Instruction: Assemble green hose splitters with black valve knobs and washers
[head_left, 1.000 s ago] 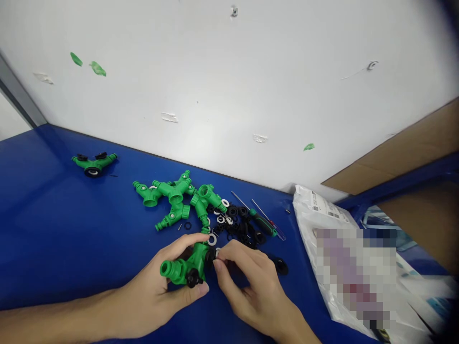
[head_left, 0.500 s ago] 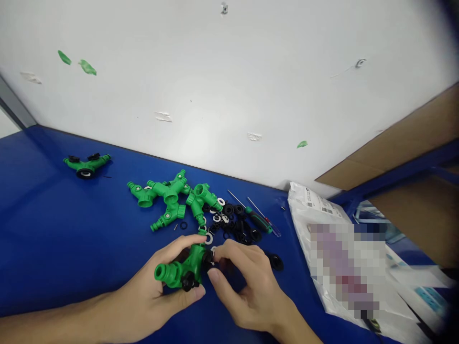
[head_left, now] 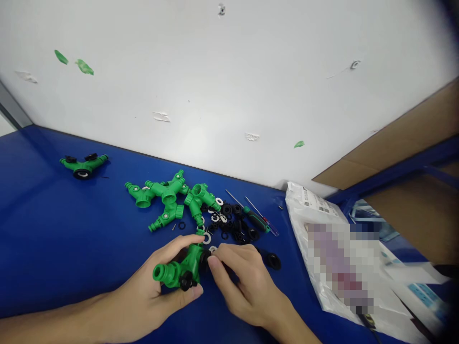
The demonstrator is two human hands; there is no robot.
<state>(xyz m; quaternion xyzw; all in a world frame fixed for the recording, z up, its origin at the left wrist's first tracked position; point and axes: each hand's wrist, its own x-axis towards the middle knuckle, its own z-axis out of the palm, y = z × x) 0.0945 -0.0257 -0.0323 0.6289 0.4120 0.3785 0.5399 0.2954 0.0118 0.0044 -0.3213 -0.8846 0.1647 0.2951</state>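
Observation:
My left hand (head_left: 158, 282) is wrapped round a green plastic Y-shaped hose connector (head_left: 191, 262), holding it just above the blue table. A black valve knob (head_left: 187, 281) sits on its near arm. With thumb and forefinger, my right hand (head_left: 244, 282) grips a second black knob (head_left: 204, 260) at the connector's right side; the fingers partly hide it. Behind the hands lie several green connectors (head_left: 168, 190) without black knobs. Next to them is a pile of black knobs and rings (head_left: 238, 224) mixed with white washers (head_left: 219, 201).
At the far left stands a green connector with black knobs (head_left: 82, 167). Two screwdrivers (head_left: 256, 219) lie behind the pile, and a black ring cap (head_left: 274, 261) rests right of my hand. A white plastic bag (head_left: 304, 239) covers the right side. The white wall (head_left: 201, 71) rises behind.
My right thumb and fingers have closed in on the black knob at the connector's side. My left hand keeps its hold, and the whole view has shifted slightly.

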